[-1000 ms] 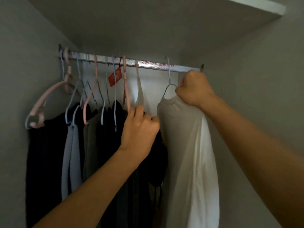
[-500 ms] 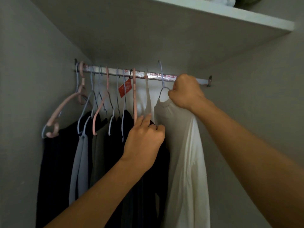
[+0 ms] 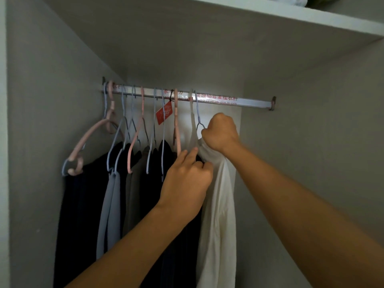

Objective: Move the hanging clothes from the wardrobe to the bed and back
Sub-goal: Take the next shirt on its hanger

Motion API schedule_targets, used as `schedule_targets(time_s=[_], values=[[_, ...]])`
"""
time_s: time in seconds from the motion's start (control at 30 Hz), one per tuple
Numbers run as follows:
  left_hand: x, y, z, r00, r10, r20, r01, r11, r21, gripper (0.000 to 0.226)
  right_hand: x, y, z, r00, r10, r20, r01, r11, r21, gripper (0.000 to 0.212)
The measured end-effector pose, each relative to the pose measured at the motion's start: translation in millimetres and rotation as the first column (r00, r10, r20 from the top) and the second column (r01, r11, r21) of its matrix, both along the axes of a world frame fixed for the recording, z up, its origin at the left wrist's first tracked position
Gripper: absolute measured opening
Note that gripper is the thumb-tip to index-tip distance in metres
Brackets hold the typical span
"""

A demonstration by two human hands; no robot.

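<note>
Inside the wardrobe a metal rail (image 3: 249, 102) carries several hangers with dark and grey clothes (image 3: 108, 204). A white garment (image 3: 218, 215) hangs on a blue wire hanger (image 3: 197, 113) at the right end of the row. My right hand (image 3: 220, 134) grips the hanger's shoulder together with the white garment's collar. My left hand (image 3: 187, 181) holds the dark clothes just left of the white garment, index finger stretched up toward a pink hanger (image 3: 176, 125). Its palm side is hidden.
A shelf (image 3: 291, 17) spans the top with folded items on it. Grey wardrobe walls close in on the left (image 3: 41, 142) and right (image 3: 311, 163). The rail's right stretch carries no hangers. A red tag (image 3: 164, 115) dangles among the hangers.
The white garment and its hanger slid left along the rail toward the other clothes, carried by my right hand. The view tilted up, showing more shelf.
</note>
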State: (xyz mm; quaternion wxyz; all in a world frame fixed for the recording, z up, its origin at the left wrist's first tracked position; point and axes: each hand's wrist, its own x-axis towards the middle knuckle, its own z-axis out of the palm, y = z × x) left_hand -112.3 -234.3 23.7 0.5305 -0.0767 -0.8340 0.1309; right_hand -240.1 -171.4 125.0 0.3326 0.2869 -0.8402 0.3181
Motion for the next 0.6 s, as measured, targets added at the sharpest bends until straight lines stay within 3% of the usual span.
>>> schedule_targets(time_s=[0.1, 0.27, 0.47, 0.6], values=[[-1, 2, -4, 1.0, -0.017, 0.013, 0.017, 1.0, -0.007, 0.052, 2, 4, -4, 0.998, 0.049, 0.036, -0.049, 0.999, -0.016, 0.046], [8, 8, -8, 0.999, -0.015, 0.041, 0.013, 0.998, 0.057, 0.013, 7, 15, -9, 0.991, 0.114, 0.071, -0.111, 0.993, -0.048, 0.04], [27, 15, -12, 1.0, -0.002, -0.004, 0.002, 0.997, 0.073, 0.013, 14, 30, -20, 0.973, 0.21, 0.098, -0.199, 0.973, -0.115, 0.047], [43, 26, -14, 0.995, 0.039, 0.092, -0.052, 0.989, 0.14, 0.03, 21, 44, -25, 0.974, 0.183, 0.132, -0.174, 0.982, -0.076, 0.045]])
